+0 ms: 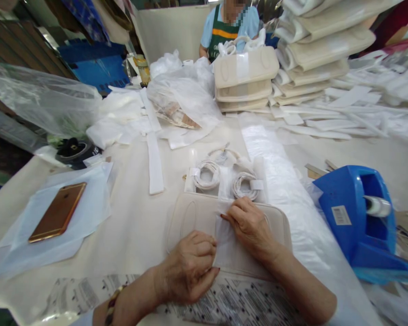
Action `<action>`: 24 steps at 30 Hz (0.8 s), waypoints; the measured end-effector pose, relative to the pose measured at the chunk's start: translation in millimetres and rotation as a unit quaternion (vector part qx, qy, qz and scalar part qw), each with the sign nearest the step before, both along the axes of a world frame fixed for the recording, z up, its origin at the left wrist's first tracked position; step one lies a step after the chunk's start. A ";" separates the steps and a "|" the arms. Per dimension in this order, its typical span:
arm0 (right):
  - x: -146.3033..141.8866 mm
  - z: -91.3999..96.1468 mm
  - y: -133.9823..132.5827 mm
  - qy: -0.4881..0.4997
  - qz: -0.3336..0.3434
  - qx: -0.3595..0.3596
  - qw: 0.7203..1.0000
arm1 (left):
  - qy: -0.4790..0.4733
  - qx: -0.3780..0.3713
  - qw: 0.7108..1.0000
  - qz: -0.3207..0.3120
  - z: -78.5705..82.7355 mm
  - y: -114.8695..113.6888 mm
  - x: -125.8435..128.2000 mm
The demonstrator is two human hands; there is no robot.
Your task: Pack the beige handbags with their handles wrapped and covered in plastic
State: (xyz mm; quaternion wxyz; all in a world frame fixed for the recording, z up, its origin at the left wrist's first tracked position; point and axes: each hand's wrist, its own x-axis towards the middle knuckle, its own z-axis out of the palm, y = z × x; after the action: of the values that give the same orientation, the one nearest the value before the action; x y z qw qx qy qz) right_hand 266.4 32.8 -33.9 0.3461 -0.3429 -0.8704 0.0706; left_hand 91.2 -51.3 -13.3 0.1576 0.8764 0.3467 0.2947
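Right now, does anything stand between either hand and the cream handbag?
Only the thin white strip over the middle of the cream handbag, touched by the right hand; nothing visible blocks the left hand.

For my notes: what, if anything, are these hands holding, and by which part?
The right hand seems to pinch the translucent strip near the far edge of the cream bag; whether the left hand grips it too cannot be told.

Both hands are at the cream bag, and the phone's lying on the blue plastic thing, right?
No: the phone isn't on the blue plastic thing; the head view shows it on pale sheets at the left. The left hand and right hand are at the cream bag.
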 end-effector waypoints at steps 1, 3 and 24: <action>-0.1 -0.1 -0.3 -0.001 0.000 -0.002 1.000 | 0.002 0.004 1.000 0.017 0.9 1.4 2.9; 0.1 0.1 -0.9 0.001 0.000 -0.009 1.000 | 0.039 0.042 0.997 0.052 -0.2 6.0 9.3; 178.5 59.2 -52.1 0.099 -0.441 0.102 0.886 | 0.164 0.215 0.955 0.120 -33.3 9.3 13.5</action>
State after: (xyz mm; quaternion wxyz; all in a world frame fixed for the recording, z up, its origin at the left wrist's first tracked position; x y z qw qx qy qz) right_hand 444.9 -19.3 25.2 0.4587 -0.6455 -0.5931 -0.1453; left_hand 104.7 -42.0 -46.6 -0.1306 0.8776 0.3991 0.2312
